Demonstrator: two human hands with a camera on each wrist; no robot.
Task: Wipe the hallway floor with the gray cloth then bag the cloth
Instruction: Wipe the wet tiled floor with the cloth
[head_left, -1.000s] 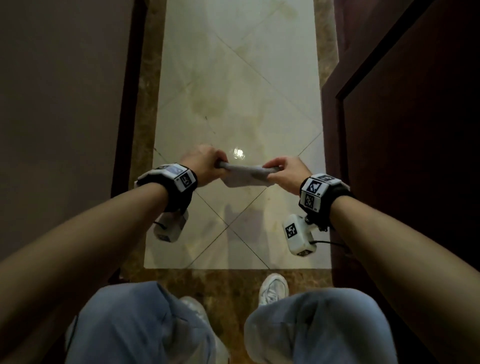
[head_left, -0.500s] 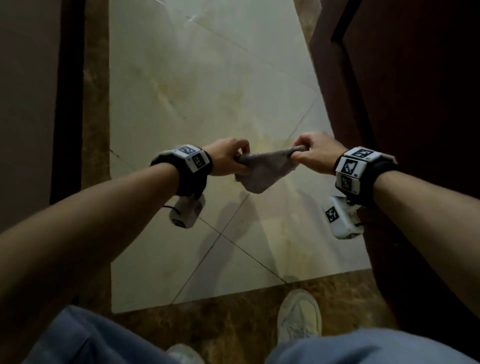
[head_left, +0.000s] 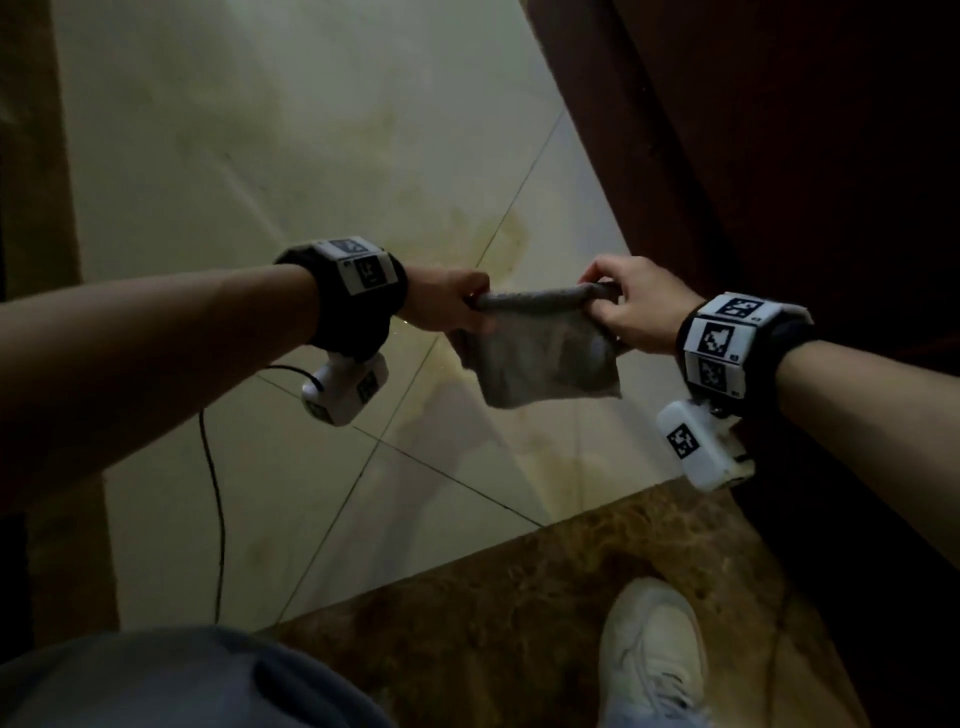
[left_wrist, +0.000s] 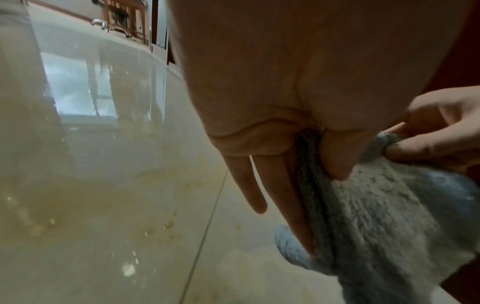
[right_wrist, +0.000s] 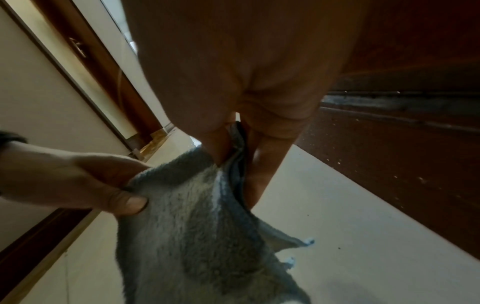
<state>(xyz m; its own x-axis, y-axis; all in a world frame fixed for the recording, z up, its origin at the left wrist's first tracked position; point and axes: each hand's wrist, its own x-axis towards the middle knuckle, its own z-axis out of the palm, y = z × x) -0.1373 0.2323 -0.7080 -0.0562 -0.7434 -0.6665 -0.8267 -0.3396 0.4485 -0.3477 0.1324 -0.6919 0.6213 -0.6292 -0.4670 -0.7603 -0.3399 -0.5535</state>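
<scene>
A gray fluffy cloth (head_left: 545, 358) hangs folded in the air above the pale tiled hallway floor (head_left: 322, 171). My left hand (head_left: 457, 312) pinches its upper left corner and my right hand (head_left: 618, 306) pinches the upper right corner, so the top edge is stretched between them. In the left wrist view the cloth (left_wrist: 384, 226) hangs under my left hand (left_wrist: 322, 164), thumb and fingers clamped on its fold. From the right wrist the cloth (right_wrist: 197, 236) droops from my right hand (right_wrist: 233, 162), with two loose corners dangling. No bag is in view.
A dark wooden door and frame (head_left: 779, 156) run along the right of the hallway. A brown marble border strip (head_left: 519, 613) crosses the floor near my white shoe (head_left: 654, 649). A black cable (head_left: 213, 499) hangs from my left wrist. Yellowish stains (head_left: 498, 239) mark the tiles.
Both hands have risen with the cloth and the view has tilted left. The cloth now hangs as a flatter folded panel with its top edge pulled taut.
</scene>
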